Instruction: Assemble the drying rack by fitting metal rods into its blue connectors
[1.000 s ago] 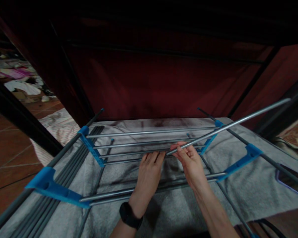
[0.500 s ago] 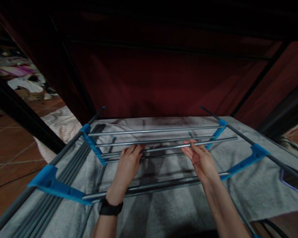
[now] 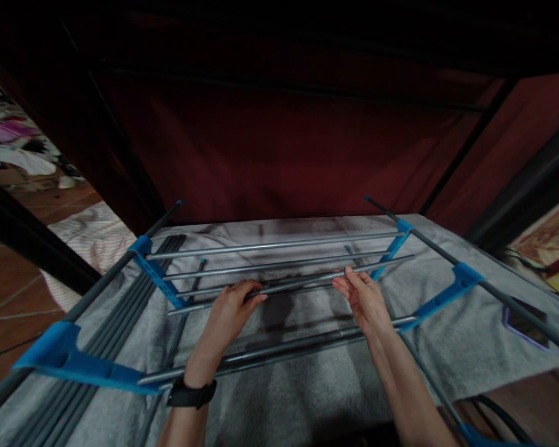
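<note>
My left hand and my right hand both hold a loose grey metal rod, a little slanted with its right end higher. The fingers of my left hand curl over it left of the middle. My right hand pinches it between thumb and fingers nearer its right end. Around the hands stands a rack frame of grey tubes with blue plastic brackets, among them the rear left bracket, the rear right bracket, the front left bracket and the front right bracket. Several crossbars span between them.
Several spare grey tubes lie side by side on the grey cloth at the left. A phone rests at the right, partly behind a tube. A dark red wooden panel rises behind the rack. Clothes lie on the floor far left.
The loose rod has shifted left and its left end now sticks out past my left hand. My left thumb has come away from the other fingers. The view has turned slightly right.
</note>
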`<state>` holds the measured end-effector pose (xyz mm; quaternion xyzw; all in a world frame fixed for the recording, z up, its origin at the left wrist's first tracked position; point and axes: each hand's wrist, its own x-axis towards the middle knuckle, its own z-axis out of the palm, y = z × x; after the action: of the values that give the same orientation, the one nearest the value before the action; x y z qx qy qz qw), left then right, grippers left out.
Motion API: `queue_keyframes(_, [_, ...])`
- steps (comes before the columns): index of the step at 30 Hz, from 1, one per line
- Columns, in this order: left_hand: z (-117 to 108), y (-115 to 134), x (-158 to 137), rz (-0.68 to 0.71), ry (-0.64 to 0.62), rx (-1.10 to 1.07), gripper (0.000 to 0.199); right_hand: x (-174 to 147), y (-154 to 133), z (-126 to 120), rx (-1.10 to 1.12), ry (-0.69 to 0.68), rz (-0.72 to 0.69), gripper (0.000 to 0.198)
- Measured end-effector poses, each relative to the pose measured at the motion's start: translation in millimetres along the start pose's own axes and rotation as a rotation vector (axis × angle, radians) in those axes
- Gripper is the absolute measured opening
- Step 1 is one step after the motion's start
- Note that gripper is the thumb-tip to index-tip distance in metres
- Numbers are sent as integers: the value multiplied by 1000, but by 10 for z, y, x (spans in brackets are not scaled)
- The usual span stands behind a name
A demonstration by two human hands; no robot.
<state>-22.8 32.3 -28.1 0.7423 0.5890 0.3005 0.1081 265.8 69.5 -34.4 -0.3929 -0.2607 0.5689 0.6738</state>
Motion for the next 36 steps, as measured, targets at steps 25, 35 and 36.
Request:
queue_keyframes(25, [65,-51,19,112,83,125,33,70,-105,-115,36,3,-60,31])
queue_keyframes(35, [82,-86,15,109,78,142,36,74,-77,-102,-21,-14,-53,32])
queue_keyframes(36, [88,-93,15,107,77,148,37,75,-77,-101,-27,-12,-53,32])
